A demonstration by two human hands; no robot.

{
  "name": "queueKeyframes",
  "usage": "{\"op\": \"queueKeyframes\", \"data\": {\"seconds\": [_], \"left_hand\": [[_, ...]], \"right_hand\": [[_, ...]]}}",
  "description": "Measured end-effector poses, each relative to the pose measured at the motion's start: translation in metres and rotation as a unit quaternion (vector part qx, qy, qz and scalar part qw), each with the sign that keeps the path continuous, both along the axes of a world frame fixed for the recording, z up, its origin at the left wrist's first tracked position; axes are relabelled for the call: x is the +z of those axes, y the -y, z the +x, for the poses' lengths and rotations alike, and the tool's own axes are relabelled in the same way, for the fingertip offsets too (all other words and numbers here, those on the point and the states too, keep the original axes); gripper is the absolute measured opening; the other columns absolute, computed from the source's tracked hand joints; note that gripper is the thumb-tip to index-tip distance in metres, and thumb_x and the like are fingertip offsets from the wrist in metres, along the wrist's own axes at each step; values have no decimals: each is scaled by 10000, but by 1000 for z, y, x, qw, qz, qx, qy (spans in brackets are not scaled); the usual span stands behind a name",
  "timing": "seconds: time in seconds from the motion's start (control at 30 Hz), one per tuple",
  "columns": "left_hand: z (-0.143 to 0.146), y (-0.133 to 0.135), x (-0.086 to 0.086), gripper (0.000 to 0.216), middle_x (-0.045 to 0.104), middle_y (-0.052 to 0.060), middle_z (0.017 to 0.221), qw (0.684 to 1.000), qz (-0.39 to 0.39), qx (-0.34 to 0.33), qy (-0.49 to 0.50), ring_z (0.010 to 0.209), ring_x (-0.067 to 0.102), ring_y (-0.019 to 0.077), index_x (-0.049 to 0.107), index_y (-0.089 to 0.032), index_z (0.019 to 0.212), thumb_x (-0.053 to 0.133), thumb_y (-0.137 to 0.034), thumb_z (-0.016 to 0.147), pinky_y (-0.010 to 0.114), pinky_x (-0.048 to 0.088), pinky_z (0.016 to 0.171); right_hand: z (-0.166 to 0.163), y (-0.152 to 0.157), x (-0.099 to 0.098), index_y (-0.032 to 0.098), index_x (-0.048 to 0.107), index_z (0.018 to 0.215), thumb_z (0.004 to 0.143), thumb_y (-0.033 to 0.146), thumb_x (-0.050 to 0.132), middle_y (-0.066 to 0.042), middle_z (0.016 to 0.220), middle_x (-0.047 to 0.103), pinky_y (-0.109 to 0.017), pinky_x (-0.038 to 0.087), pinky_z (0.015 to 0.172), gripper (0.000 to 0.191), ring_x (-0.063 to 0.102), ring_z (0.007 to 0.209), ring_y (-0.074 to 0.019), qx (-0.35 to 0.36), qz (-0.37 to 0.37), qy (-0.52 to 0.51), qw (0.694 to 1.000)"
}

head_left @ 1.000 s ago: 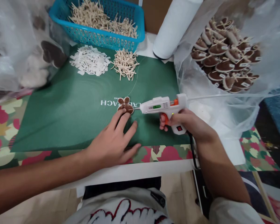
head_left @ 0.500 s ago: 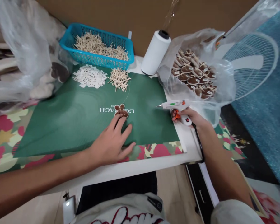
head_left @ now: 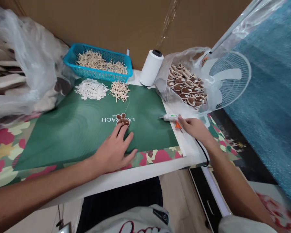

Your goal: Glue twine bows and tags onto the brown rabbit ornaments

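My left hand (head_left: 115, 147) lies flat on the green mat (head_left: 70, 129), fingers spread, its fingertips on a small brown bunny-shaped piece (head_left: 122, 119). At the mat's right edge my right hand (head_left: 194, 127) rests on a white glue gun (head_left: 172, 117) with an orange trigger. The gun lies low on the table with its nozzle pointing left. My fingers curl loosely over its handle.
A blue basket (head_left: 98, 63) of tan bows stands at the back, with piles of white labels (head_left: 91, 89) and bows (head_left: 119, 90) before it. A white thread cone (head_left: 151, 68), a bag of finished brown pieces (head_left: 185, 85), a fan (head_left: 229, 79) and a left-hand plastic bag (head_left: 19, 71) surround the mat.
My right hand drew the glue gun away from the bunny piece to the right and lowered it onto the table. The left hand stayed on the piece. The camera view pulled back.
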State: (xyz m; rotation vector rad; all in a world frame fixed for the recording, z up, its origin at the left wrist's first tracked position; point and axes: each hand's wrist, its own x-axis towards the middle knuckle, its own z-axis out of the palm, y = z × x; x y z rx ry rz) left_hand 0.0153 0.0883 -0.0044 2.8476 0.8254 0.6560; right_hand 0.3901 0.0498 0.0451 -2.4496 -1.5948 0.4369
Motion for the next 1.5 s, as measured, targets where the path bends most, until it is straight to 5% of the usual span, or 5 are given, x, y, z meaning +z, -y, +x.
{"op": "queueKeyframes", "data": {"seconds": [0.4,0.57,0.8,1.23,1.5], "left_hand": [[-1,4,-1,456,578,321,1336,1000,9,4,6,1392,485,477,685,-28,1194,589,-415,972,632,576,1042],[-1,4,0,476,557,329,1347,1000,11,-4,-3,1399,466,487,679,-10,1201,585,-419,976,647,549,1076],[-4,6,-1,468,561,316,1362,1000,5,2,-8,1401,477,479,680,-29,1178,616,-440,963,649,511,1134],[-2,5,-2,492,536,341,1413,1000,-25,-7,-6,1439,475,493,664,-10,1208,595,-439,979,625,475,1190],[-1,4,3,522,528,332,1446,999,-33,-6,-21,1473,456,499,654,-4,1279,562,-433,996,631,475,1192]], "right_hand": [[-61,17,10,148,751,957,1048,409,454,-224,1010,762,-376,383,651,406,699,809,-319,24,0,211,977],[-127,-70,21,185,748,1068,1031,392,553,-102,1011,791,-343,510,831,286,712,898,-237,249,184,-79,948],[-186,-187,-27,104,773,970,931,211,673,-138,950,795,-339,512,841,152,680,813,-207,245,195,-128,941],[-160,-106,-37,179,864,980,847,509,775,-21,753,754,-301,486,654,368,581,654,-147,142,193,-397,886],[-170,-101,-39,185,863,960,861,482,798,-56,919,829,-325,562,810,320,713,852,-189,177,149,-462,856]]}}
